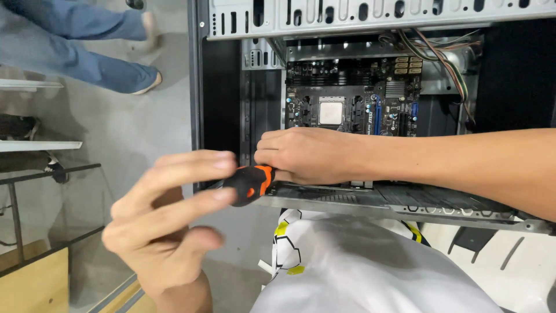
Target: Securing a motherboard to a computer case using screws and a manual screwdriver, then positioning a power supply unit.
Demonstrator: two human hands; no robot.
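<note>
the right hand (307, 155) is curled shut around the black and orange plastic screwdriver handle (250, 182), at the lower edge of the open grey metal computer case (370, 200). the left hand (168, 223) hangs half open beside the handle, fingertips nearly touching it.

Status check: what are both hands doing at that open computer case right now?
Left hand open, fingertips on black-and-orange screwdriver handle. Right hand gripping same handle at grey metal computer case. Nothing blocking.
</note>
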